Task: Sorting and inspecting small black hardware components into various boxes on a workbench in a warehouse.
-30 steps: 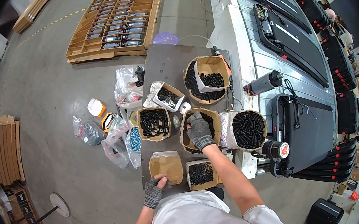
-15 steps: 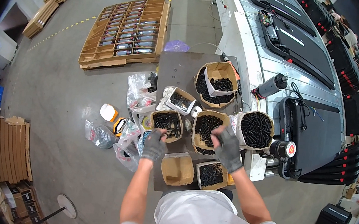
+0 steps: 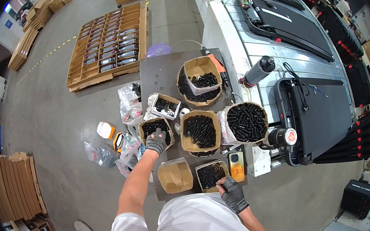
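Observation:
My left hand [image 3: 156, 141], in a grey fingerless glove, reaches over the near side of a small carton of black bolts [image 3: 151, 126]. Its fingers are bent down and drawn together at the bolts; what lies between them is hidden. My right hand [image 3: 233, 195], gloved alike, is at the right rim of a carton of tiny black parts [image 3: 211, 175]. Thumb and forefinger are pinched there, on something too small to make out. Left of that carton stands a cardboard box [image 3: 175, 176] with a bare bottom. A larger carton of black screws [image 3: 200, 131] sits between and beyond my hands.
A bag of black cylindrical pieces [image 3: 247, 121], a phone [image 3: 236, 166] and stacked cartons [image 3: 200, 78] share the dark table [image 3: 155, 73]. At right, a roller conveyor [image 3: 248, 40] carries black panels and a grey motor cylinder [image 3: 260, 71]. Plastic bags [image 3: 100, 154] lie on the floor at left.
My right hand has moved from the screw carton down to the tiny parts, uncovering the phone. My left hand has reached farther into the bolt carton. The view has shifted and turned.

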Demonstrator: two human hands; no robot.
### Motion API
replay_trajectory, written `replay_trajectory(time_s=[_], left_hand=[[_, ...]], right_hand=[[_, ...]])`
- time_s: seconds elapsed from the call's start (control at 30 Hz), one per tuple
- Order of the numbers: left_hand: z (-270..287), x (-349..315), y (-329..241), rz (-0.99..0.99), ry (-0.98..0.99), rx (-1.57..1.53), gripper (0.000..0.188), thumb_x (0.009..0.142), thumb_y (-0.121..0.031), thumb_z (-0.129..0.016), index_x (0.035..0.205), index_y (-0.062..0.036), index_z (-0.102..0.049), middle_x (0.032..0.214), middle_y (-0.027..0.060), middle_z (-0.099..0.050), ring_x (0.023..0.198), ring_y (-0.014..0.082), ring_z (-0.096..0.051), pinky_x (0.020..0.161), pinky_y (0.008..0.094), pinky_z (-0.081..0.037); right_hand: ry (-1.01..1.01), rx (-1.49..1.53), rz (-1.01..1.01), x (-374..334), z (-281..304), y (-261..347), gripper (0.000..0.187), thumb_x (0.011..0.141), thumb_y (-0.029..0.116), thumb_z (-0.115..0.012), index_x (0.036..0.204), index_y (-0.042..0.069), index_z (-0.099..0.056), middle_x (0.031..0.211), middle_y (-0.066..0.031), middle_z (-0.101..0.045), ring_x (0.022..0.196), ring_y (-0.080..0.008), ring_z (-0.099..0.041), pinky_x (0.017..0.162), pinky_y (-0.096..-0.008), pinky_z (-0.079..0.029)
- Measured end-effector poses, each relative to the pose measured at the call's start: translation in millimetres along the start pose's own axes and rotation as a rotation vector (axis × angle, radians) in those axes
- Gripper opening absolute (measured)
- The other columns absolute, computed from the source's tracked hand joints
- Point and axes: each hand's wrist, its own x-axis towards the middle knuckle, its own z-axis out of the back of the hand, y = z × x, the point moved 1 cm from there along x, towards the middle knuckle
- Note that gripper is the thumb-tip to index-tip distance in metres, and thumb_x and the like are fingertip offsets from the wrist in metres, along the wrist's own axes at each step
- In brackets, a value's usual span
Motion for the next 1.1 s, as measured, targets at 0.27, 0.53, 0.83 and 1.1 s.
replay_trajectory(time_s=[0.27, 0.53, 0.83, 1.1], left_hand=[[6.1, 0.3, 6.9, -0.129, 0.012, 0.080, 0.018, 0.080, -0.013, -0.052, 0.088, -0.0033, -0.065, 0.094, 0.0175, -0.062, 0.081, 0.0306, -0.065, 0.069, 0.0406, -0.053], [95.5, -90.3, -45.5, 0.314, 0.005, -1.153, 0.020, 0.084, -0.016, -0.066, 0.093, 0.0006, -0.062, 0.080, 0.0073, -0.065, 0.071, 0.0148, -0.062, 0.066, 0.0293, -0.051], [102.5, -172.3, -164.1, 0.500, 0.055, -1.500, 0.026, 0.083, -0.017, -0.068, 0.100, 0.0017, -0.063, 0.085, 0.0054, -0.065, 0.074, 0.0112, -0.060, 0.067, 0.0265, -0.050], [68.8, -204.8, -206.3, 0.636, 0.021, -1.657, 0.018, 0.087, -0.012, -0.066, 0.098, -0.0003, -0.058, 0.080, 0.0075, -0.063, 0.062, 0.0142, -0.060, 0.057, 0.0272, -0.050]], right_hand=[[-0.005, 0.050, 0.051, 16.1, 7.3, 4.6, 0.010, 0.080, 0.007, -0.066, 0.088, 0.006, -0.062, 0.086, -0.0107, -0.062, 0.082, -0.0294, -0.063, 0.071, -0.0359, -0.050], [0.103, 0.366, -0.032, 39.8, -13.1, 5.3, 0.024, 0.087, 0.020, -0.059, 0.104, 0.004, -0.063, 0.099, -0.0141, -0.065, 0.093, -0.0280, -0.063, 0.080, -0.0334, -0.049], [0.432, 0.498, -0.052, 46.5, -15.6, 28.9, 0.039, 0.089, 0.023, -0.056, 0.122, 0.001, -0.054, 0.098, -0.0175, -0.065, 0.089, -0.0266, -0.064, 0.080, -0.0344, -0.047], [0.599, 0.527, -0.023, 17.4, -6.6, -7.3, 0.038, 0.086, 0.010, -0.055, 0.123, 0.002, -0.055, 0.101, -0.0121, -0.066, 0.091, -0.0190, -0.062, 0.084, -0.0304, -0.047]])
